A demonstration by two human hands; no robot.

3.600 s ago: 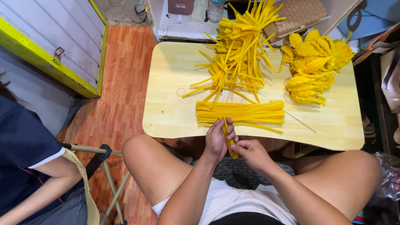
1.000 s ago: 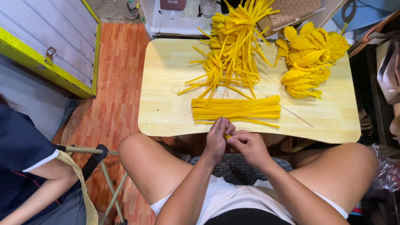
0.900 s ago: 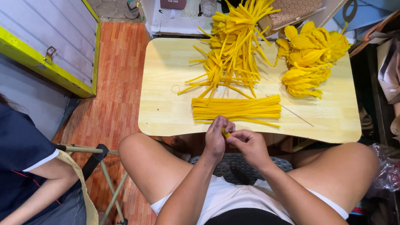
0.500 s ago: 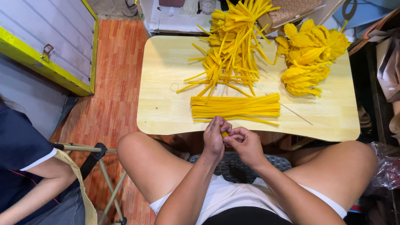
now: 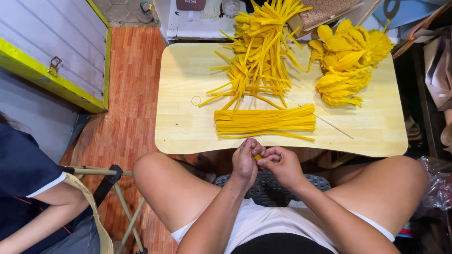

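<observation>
White top, black shorts, bare arms

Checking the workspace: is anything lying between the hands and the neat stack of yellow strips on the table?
Nothing visible. The left hand and right hand sit at the table edge, bare wood before the strip stack.

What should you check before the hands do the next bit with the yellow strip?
1. Both hands on the piece: ok. The left hand and right hand pinch a small yellow strip.
2. More strips close by: ok. A neat bundle lies at the table's near edge.
3. Loose pile within the table: not ok, it spills over the far edge.
4. Finished yellow flowers out of the way: ok.
5. Thin stick on the table: ok.
</observation>
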